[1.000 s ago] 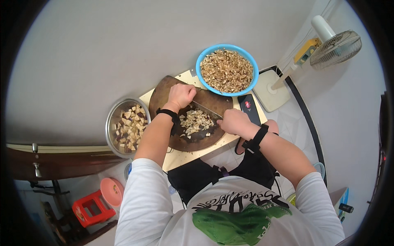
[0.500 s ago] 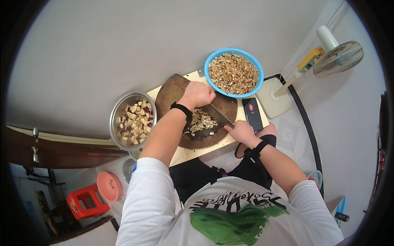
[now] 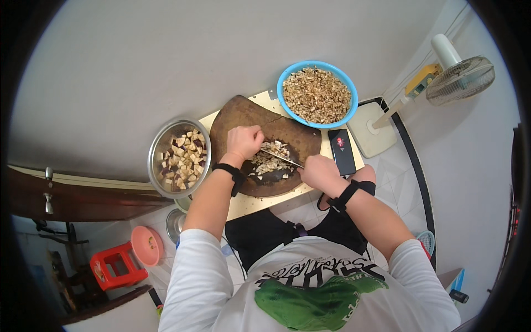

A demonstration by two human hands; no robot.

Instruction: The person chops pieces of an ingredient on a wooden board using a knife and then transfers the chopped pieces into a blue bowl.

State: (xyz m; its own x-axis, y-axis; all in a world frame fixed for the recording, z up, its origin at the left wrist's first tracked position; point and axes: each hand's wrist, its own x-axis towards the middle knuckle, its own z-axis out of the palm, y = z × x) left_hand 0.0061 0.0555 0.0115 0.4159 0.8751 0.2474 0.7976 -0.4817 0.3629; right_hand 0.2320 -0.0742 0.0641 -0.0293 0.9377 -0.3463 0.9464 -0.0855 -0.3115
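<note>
A knife (image 3: 283, 158) lies edge-down across a heap of chopped pale pieces (image 3: 270, 165) on a worn wooden chopping board (image 3: 234, 119). My right hand (image 3: 321, 172) is closed round its handle end, at the board's right front. Closed at the other end of the blade, my left hand (image 3: 245, 143) hangs over the left middle of the board; its fingertips are partly hidden. Left of the board stands a steel bowl (image 3: 155, 180) of cubed purple-skinned eggplant pieces (image 3: 185, 160). Behind the board at the right is a blue basin (image 3: 354, 105) full of finely chopped brownish bits (image 3: 316, 95).
The board rests on a pale low table (image 3: 243, 209). A black phone (image 3: 342, 152) lies at its right end. A standing fan (image 3: 459, 80) is at the far right. A red stool (image 3: 118, 268) and a pink basin (image 3: 147, 247) stand on the floor at lower left.
My left hand has come nearer and leftward over the board, carrying its end of the knife toward me. The blade now crosses the chopped heap; my right hand has barely shifted.
</note>
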